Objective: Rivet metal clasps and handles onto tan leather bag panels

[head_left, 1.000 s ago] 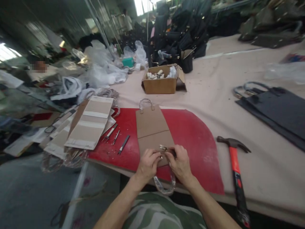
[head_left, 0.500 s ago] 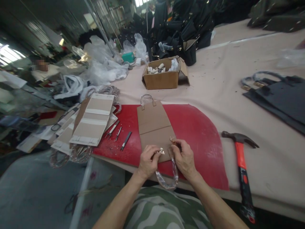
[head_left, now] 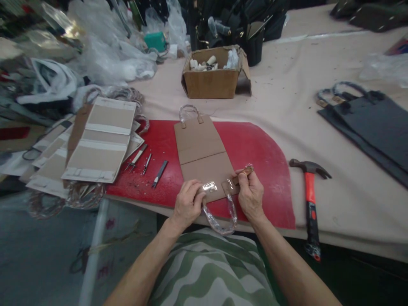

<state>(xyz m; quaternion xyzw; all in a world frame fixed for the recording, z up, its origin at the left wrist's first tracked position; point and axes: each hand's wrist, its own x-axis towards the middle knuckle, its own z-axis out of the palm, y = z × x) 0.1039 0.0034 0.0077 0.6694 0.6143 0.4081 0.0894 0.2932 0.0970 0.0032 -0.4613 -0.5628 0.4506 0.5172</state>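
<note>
A tan bag panel point(head_left: 204, 146) with a crease across it lies in front of me, a plastic-wrapped handle point(head_left: 188, 106) at its far end. A second wrapped handle point(head_left: 219, 227) loops over the table's near edge. At the panel's near left corner, my left hand point(head_left: 188, 203) is closed in a pinch on a shiny clear plastic wrapping point(head_left: 209, 187); what it covers is unclear. My right hand point(head_left: 250, 195) is closed on a small tan tab point(head_left: 247, 170) with a shiny, plastic-covered end, raised beside the panel's right edge.
Beneath the panel is a red mat point(head_left: 261, 170). Several small hand tools point(head_left: 160, 173) lie left, beside stacked tan panels point(head_left: 105, 138). A claw hammer point(head_left: 310, 191) lies right, below dark bag panels point(head_left: 372, 123). A cardboard box point(head_left: 210, 83) of small pieces stands behind.
My right hand has lifted the tan tab up and to the right, away from the handle. My left hand has shifted slightly left with the wrapping. The view has tilted downward.
</note>
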